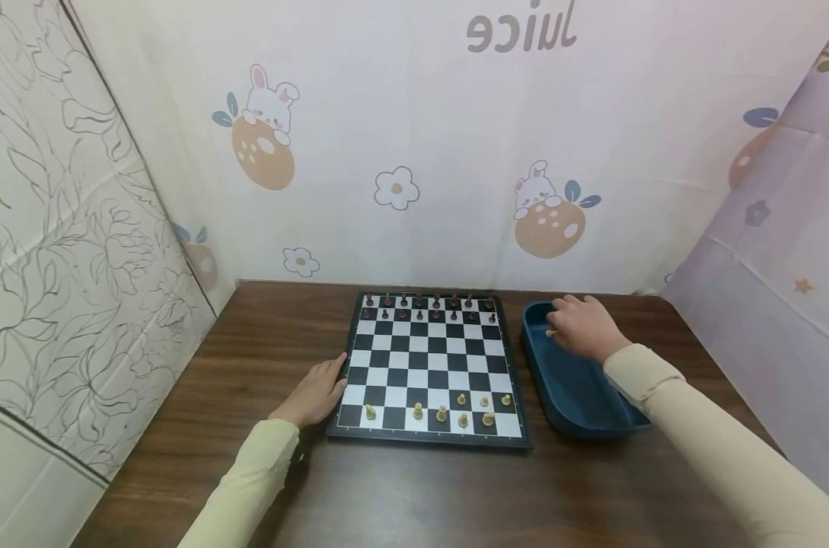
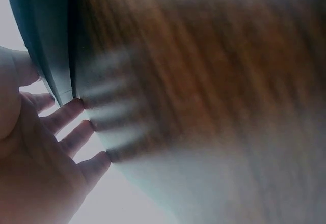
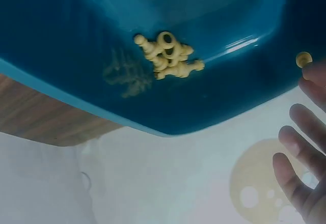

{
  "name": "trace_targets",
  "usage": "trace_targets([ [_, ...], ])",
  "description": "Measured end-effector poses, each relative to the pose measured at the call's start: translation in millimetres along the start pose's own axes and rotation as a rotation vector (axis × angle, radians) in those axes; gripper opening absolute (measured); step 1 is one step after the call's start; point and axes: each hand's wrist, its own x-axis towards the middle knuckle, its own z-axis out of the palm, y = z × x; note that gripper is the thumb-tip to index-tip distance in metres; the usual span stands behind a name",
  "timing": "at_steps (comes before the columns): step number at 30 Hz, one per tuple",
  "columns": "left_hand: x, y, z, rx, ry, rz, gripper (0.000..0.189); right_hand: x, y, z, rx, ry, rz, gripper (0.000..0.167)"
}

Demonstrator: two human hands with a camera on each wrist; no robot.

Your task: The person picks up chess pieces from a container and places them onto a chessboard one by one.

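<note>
A magnetic-style chessboard (image 1: 417,358) lies on the table, its dark pieces (image 1: 436,303) in two rows at the far side and several cream pieces (image 1: 441,413) near the front edge. My left hand (image 1: 313,392) rests against the board's left edge; in the left wrist view its fingers (image 2: 76,137) are extended on the tabletop beside the board's frame. Over the far end of a blue tray (image 1: 568,388), my right hand (image 1: 585,327) pinches a cream chess piece (image 3: 304,59) at its fingertips. Several more cream pieces (image 3: 170,56) lie heaped inside the tray.
The brown wooden table (image 1: 414,495) ends at a curtain (image 1: 400,137) printed with rabbits and flowers. Another printed panel (image 1: 65,228) stands on the left. The tray sits just right of the board, its raised wall near the board's edge.
</note>
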Motion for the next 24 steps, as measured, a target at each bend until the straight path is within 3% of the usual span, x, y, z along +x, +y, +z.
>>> trace_targets([
  [10, 0.7, -1.1, 0.5, 0.0, -0.005, -0.003, 0.056, 8.4, -29.1, -20.2, -0.065, 0.021, -0.073, 0.007],
  [17, 2.4, -1.1, 0.4, 0.0, -0.011, -0.01, 0.057, 21.1, -52.9, -29.8, -0.115, -0.009, -0.107, 0.012],
  [24, 2.6, -1.2, 2.0, 0.0, -0.012, -0.017, 0.057, 30.7, -80.5, -37.2, -0.16, -0.024, -0.191, 0.017],
])
